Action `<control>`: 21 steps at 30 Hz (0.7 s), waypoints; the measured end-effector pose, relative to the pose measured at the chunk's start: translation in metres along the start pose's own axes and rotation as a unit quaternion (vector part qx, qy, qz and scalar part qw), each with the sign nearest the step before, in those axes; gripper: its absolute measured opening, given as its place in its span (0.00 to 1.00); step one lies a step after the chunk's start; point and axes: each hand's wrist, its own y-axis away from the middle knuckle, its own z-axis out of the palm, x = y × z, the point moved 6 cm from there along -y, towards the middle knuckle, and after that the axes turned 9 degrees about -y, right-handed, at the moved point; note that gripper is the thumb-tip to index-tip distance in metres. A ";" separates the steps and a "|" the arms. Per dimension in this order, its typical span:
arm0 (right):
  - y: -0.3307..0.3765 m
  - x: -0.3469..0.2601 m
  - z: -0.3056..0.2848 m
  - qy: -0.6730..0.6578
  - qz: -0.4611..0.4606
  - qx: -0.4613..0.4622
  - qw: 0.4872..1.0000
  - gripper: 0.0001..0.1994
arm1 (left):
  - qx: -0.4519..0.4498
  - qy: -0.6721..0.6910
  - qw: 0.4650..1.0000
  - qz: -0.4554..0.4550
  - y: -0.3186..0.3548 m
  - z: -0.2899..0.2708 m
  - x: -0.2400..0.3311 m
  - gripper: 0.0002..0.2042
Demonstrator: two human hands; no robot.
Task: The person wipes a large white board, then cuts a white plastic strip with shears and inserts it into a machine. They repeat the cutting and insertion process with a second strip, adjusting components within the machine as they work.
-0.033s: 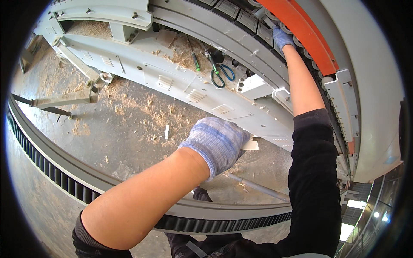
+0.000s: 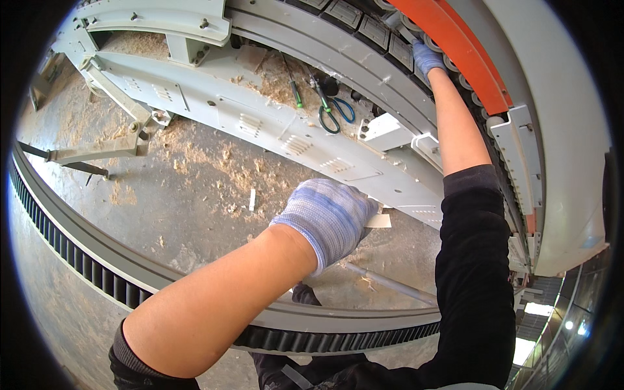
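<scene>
My left hand point(image 2: 328, 214), in a blue and white knitted glove, is closed around a pale flat strip point(image 2: 378, 221). Only the strip's end shows past the fingers; the rest is hidden by the glove. My right hand point(image 2: 428, 57), gloved the same way, reaches far into the machine between a row of dark track pads point(image 2: 375, 32) and the rollers point(image 2: 431, 43) beneath an orange curved guard point(image 2: 455, 45). Its fingers look curled in, and what they hold cannot be made out.
Scissors point(image 2: 329, 116) and a green-tipped screwdriver point(image 2: 296, 91) lie among wood shavings point(image 2: 276, 79) on the grey machine ledge. A curved rail with black ribbing point(image 2: 338, 340) crosses in front of me. Left stands a metal bracket point(image 2: 97, 151); shavings litter the floor.
</scene>
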 end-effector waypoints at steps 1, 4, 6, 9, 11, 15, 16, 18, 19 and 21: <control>-0.003 0.002 0.004 0.019 -0.003 -0.009 1.000 0.26 | 0.006 -0.002 1.000 0.001 0.000 0.000 0.000 0.09; -0.010 0.012 0.010 -0.055 0.008 0.007 0.998 0.26 | 0.027 -0.007 1.000 0.007 0.001 -0.001 0.001 0.09; -0.011 0.010 0.011 -0.045 -0.044 0.031 0.998 0.26 | 0.036 -0.010 0.999 0.008 0.001 0.000 0.001 0.09; -0.010 0.014 0.010 -0.050 -0.050 0.052 0.996 0.26 | 0.045 -0.012 0.999 0.008 0.003 0.001 0.004 0.10; -0.009 0.019 0.013 -0.050 -0.028 0.021 0.998 0.27 | 0.042 -0.011 0.999 0.008 0.004 0.002 0.006 0.10; -0.009 0.019 0.006 -0.039 -0.060 0.076 0.995 0.27 | 0.011 -0.016 1.000 0.017 0.005 0.006 0.007 0.10; -0.009 0.013 0.003 -0.055 -0.114 0.103 0.987 0.28 | 0.005 -0.009 1.000 0.014 0.005 0.006 0.006 0.10; -0.011 0.018 0.005 -0.116 -0.104 0.070 0.985 0.28 | -0.028 0.003 0.999 0.017 0.005 0.009 0.006 0.11; -0.013 0.019 0.003 -0.103 -0.096 0.080 0.987 0.28 | -0.030 0.000 0.999 0.012 0.005 0.008 0.005 0.11; -0.012 0.018 0.002 -0.094 -0.132 0.083 0.983 0.29 | -0.031 -0.005 0.999 0.010 0.004 0.007 0.005 0.11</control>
